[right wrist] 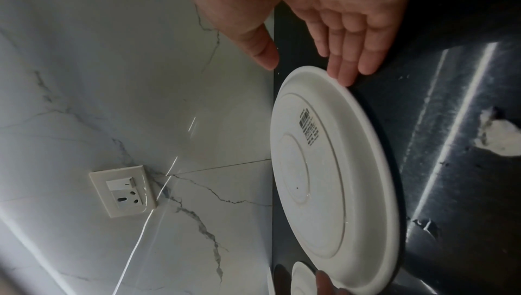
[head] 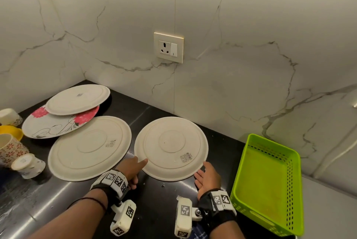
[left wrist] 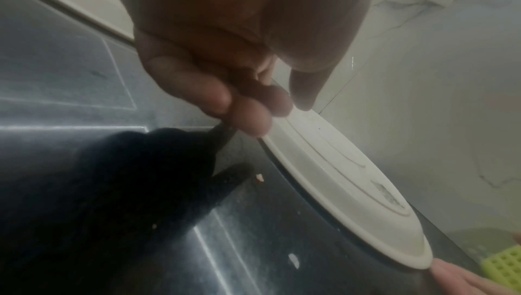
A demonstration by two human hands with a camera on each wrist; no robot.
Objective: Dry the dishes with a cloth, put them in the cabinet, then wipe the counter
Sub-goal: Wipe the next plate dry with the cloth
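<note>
Soft, even light fills the head view, and pale streaks of glare run along the dark bench (head: 58,198) (brightest near the front edge). The marble wall (head: 241,45) bows at the edges. Both wrist views are dimmer and smeared; the left hand (left wrist: 225,59) looms dark and blurred.

A bright green perforated basket (head: 268,184) is set at the right, near the front edge. A cream socket plate with a switch (head: 168,47) is mounted on the far wall of white marble with grey veins (head: 241,32).
</note>
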